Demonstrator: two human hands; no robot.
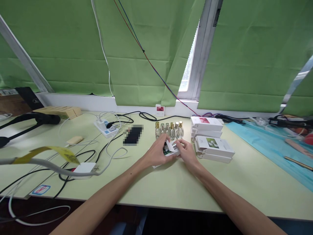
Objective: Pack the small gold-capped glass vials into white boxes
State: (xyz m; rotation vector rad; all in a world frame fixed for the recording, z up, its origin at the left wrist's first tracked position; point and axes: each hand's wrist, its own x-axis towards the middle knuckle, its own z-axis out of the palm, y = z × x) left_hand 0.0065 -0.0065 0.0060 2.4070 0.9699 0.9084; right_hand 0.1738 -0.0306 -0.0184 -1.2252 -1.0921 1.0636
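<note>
Nearest: white box (172,152) between both hands, just above table (171,189), open, inside showing. Work looks partway: box unclosed. Left hand (158,153) closed around box's left side, thumb on top. Right hand (187,153) nearly closed, fingertips at box's right end by silvery piece; pinch or mere touch, cannot tell. Right: stacked boxes (215,146), some end flaps out. Beyond: six glass bottles (172,133) upright, capped, outside boxes.
</note>
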